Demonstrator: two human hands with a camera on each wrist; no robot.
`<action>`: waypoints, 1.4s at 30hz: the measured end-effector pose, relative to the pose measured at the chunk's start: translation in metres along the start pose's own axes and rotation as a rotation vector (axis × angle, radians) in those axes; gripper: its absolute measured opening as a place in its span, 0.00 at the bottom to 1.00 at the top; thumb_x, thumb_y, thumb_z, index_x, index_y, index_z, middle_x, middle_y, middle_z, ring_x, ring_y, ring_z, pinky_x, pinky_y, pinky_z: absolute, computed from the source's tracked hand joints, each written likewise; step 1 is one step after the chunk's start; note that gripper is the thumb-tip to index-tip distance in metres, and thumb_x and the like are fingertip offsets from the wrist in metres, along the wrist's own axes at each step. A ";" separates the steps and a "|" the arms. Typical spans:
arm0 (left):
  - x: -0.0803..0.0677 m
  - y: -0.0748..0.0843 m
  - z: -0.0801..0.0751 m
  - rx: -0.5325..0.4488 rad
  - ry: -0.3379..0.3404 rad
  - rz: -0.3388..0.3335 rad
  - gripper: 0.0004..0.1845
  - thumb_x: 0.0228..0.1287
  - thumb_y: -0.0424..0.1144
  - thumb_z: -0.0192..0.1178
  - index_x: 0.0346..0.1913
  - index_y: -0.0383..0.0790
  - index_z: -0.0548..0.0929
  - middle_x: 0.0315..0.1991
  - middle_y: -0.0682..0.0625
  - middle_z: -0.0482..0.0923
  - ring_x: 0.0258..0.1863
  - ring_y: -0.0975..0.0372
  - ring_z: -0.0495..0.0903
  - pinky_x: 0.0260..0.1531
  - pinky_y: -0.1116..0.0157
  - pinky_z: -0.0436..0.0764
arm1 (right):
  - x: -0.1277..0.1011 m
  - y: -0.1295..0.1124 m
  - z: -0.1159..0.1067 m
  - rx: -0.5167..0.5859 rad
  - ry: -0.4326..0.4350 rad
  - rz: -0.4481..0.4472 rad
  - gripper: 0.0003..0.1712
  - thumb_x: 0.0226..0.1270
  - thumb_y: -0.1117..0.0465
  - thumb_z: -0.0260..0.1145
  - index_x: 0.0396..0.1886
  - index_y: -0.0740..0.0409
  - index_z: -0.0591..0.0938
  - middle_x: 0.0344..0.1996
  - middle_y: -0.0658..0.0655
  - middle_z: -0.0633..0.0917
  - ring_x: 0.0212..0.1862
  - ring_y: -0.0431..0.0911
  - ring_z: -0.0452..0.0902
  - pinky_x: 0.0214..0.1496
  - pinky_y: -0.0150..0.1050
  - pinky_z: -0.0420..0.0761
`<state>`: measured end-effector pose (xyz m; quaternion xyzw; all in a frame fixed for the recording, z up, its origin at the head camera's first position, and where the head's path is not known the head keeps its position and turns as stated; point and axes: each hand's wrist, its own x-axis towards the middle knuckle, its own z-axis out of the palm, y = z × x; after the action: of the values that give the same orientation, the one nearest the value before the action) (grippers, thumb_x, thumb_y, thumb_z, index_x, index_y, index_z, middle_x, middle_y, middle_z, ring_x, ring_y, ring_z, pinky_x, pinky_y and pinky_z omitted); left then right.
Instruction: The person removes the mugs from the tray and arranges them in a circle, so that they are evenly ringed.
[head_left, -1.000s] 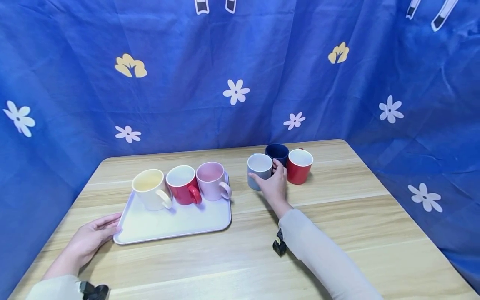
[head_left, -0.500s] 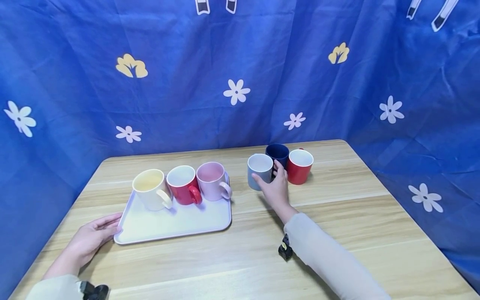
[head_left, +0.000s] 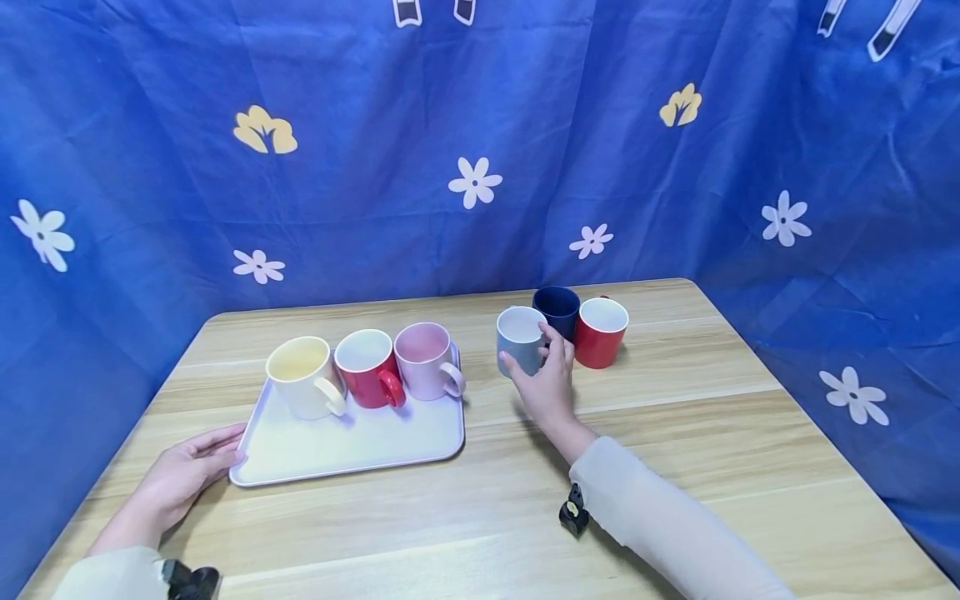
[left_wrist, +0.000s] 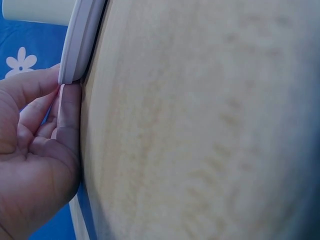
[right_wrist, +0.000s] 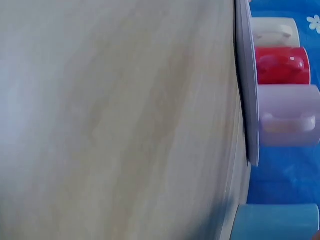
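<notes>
**Light blue mug in right hand, table right of tray**

Item: light blue mug (head_left: 519, 337), upright on the wooden table (head_left: 675, 450), just right of the white tray (head_left: 352, 446), beside a navy mug (head_left: 557, 305) and a red mug (head_left: 600, 331).
Right hand (head_left: 546, 385): fingers curled round the mug's near side, thumb on its left wall, fingertips at its right.
Left hand (head_left: 180, 479): fingers straight, relaxed, tips touching the tray's near left corner, gripping nothing.
On tray: cream mug (head_left: 300, 387), red mug, pink mug (head_left: 425, 361), in a row.

No words, numbers or brand marks can be read anywhere: the mugs (head_left: 367, 367) and tray (head_left: 345, 446) are plain, and the blue cloth (head_left: 480, 150) carries only printed flowers (no lettering).
</notes>
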<state>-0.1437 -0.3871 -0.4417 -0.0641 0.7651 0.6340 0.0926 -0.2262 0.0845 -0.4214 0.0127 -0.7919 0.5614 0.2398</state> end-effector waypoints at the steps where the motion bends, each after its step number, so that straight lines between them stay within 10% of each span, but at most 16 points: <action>1: 0.000 0.000 0.000 0.005 0.004 -0.004 0.33 0.63 0.29 0.62 0.66 0.18 0.59 0.41 0.67 0.78 0.40 0.78 0.77 0.40 0.76 0.80 | -0.001 -0.001 0.001 0.004 -0.006 -0.008 0.42 0.53 0.53 0.75 0.65 0.54 0.66 0.56 0.61 0.67 0.52 0.54 0.70 0.52 0.48 0.75; 21: 0.005 0.000 0.002 0.072 0.012 -0.014 0.41 0.62 0.36 0.65 0.67 0.16 0.53 0.43 0.66 0.77 0.41 0.79 0.76 0.43 0.75 0.79 | -0.016 -0.008 0.025 0.098 -0.263 -0.060 0.36 0.53 0.59 0.75 0.61 0.62 0.70 0.50 0.65 0.74 0.48 0.56 0.75 0.51 0.50 0.78; 42: 0.000 0.001 0.001 0.066 0.019 -0.018 0.37 0.64 0.33 0.62 0.66 0.16 0.55 0.43 0.65 0.78 0.42 0.78 0.76 0.42 0.76 0.79 | -0.007 -0.015 0.051 0.118 -0.601 0.104 0.16 0.62 0.57 0.69 0.45 0.63 0.81 0.34 0.53 0.82 0.36 0.42 0.77 0.36 0.36 0.83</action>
<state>-0.1442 -0.3861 -0.4409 -0.0740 0.7858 0.6069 0.0932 -0.2340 0.0317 -0.4236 0.1514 -0.7929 0.5892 -0.0351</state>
